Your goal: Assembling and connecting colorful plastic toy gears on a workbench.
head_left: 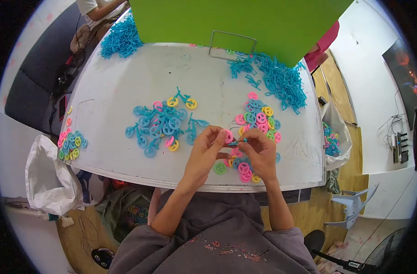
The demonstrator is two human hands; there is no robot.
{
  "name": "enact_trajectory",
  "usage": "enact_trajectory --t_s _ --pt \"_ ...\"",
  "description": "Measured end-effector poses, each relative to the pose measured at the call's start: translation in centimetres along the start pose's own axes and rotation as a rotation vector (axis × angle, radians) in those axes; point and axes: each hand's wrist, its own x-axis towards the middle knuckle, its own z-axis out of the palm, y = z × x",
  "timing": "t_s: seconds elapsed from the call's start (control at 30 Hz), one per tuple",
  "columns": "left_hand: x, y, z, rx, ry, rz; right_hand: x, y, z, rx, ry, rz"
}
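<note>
In the head view, I have both hands meeting just above the near part of the white table [108,91], right of its middle. The left hand [203,153] pinches a pink wheel [228,136] between thumb and fingertips, its round face turned mostly up to me. The right hand [259,154] has thumb and fingers pressed together on a thin blue frame [233,144], most of it hidden behind the fingers.

The relation I judge to matter is between these two: the frame's visible part lies just below the wheel in my view and reaches right to the other hand, its long axis running roughly crosswise, tipped slightly up at the right. I cannot tell whether its end touches the hub or only passes near it.

Of the things around, loose wheels [261,118] lie beyond and partly under the right hand, which is nearer to them; one green wheel [220,168] sits between the wrists. The heap of blue frames [284,84] is well beyond, ahead and to the right. The bikes [174,123], frames with wheels on, lie ahead and left, nearer the left hand.
</note>
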Motion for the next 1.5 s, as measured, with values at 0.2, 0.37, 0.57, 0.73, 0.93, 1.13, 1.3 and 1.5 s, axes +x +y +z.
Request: enact_trajectory --t_s 0.2,0.37,0.57,0.73,0.93,1.13,1.3,1.5 --pt "0.4 -1.3 -0.9 -0.063 -0.035 0.017 0.4 1.1 -0.3 -0.370 -0.035 -0.351" --pt "0.3 -1.2 -0.4 0.059 0.007 0.128 -0.1 -0.1 1.5 0.098 0.188 0.043" --pt "0.3 -0.9 -0.3 -0.017 0.031 0.142 0.0 0.5 0.5 0.039 0.156 0.089" --pt "0.7 -0.8 -0.6 0.034 0.033 0.111 0.0 0.0 0.9 -0.135 0.177 0.008" --pt "1.1 -1.2 -0.3 0.226 0.084 0.254 0.0 -0.2 1.2 -0.270 0.128 -0.044" --pt "1.4 -2.2 0.8 0.490 0.168 0.488 0.1 0.1 1.1 -0.013 0.155 0.119" --pt "1.5 -2.3 0.7 0.408 0.173 0.456 0.2 -0.7 1.6 -0.082 0.222 0.125" --pt "0.9 -0.5 0.8 0.463 0.143 0.432 0.5 -1.2 1.3 -0.410 0.185 -0.108"
